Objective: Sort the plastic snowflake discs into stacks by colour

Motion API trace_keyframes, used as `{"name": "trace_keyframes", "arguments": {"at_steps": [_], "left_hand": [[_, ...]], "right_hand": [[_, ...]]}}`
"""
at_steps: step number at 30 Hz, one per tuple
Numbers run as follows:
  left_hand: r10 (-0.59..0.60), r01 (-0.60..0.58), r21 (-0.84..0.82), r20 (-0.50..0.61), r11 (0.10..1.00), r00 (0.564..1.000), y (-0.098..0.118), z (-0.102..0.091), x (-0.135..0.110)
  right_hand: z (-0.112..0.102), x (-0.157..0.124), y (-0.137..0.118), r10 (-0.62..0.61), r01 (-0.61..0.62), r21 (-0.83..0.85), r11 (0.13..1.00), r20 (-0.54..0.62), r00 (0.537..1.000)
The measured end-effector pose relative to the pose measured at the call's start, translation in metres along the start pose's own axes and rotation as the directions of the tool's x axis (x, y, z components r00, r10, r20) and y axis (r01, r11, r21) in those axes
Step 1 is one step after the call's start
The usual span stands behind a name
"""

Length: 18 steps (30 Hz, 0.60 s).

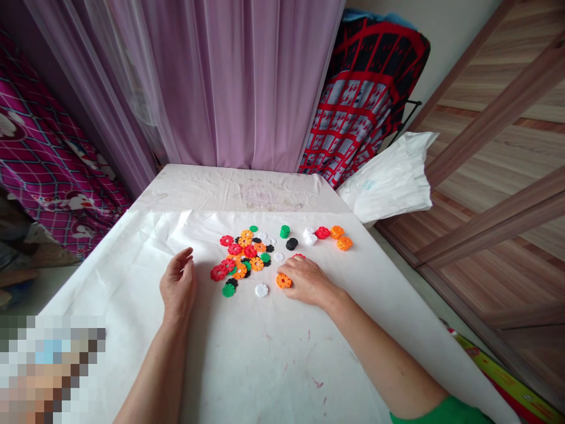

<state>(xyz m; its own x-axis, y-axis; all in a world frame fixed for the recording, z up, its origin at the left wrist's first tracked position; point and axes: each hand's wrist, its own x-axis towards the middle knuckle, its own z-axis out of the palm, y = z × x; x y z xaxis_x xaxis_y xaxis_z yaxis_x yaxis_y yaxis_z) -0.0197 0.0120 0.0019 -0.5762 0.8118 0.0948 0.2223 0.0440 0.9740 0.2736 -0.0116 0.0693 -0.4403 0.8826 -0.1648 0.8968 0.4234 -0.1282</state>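
My right hand (305, 281) is closed on an orange notched plastic disc (283, 281), held at the fingertips just over the table. Part of a red disc (299, 256) shows behind its knuckles. My left hand (178, 282) rests on its edge left of the mixed pile, fingers loosely bent, nothing visible in it. The pile holds orange (256, 264), red (219, 272), green (228, 290), black and white flower-shaped discs, some overlapping. One white disc (261, 290) lies apart, between the pile and my right hand.
Behind my right hand stand small same-coloured stacks: green (285, 231), black (292, 244), white (310, 237), red (322, 233) and orange (344, 242). A white cloth covers the table (265, 365). A white bag (392, 179) hangs by the right edge; purple curtains (247, 82) hang behind.
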Motion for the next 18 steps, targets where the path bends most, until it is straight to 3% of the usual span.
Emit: {"name": "trace_keyframes", "arguments": {"at_steps": [13,18], "left_hand": [[-0.012,0.012,-0.003,0.001,1.0,1.0,0.003,0.0,-0.002],[-0.022,0.022,-0.002,-0.005,1.0,1.0,0.005,-0.001,-0.002]], "right_hand": [[0.005,0.005,-0.003,0.009,-0.012,0.052,0.999,0.05,0.999],[-0.004,0.01,-0.006,0.023,-0.025,0.037,0.999,0.045,0.999]]}}
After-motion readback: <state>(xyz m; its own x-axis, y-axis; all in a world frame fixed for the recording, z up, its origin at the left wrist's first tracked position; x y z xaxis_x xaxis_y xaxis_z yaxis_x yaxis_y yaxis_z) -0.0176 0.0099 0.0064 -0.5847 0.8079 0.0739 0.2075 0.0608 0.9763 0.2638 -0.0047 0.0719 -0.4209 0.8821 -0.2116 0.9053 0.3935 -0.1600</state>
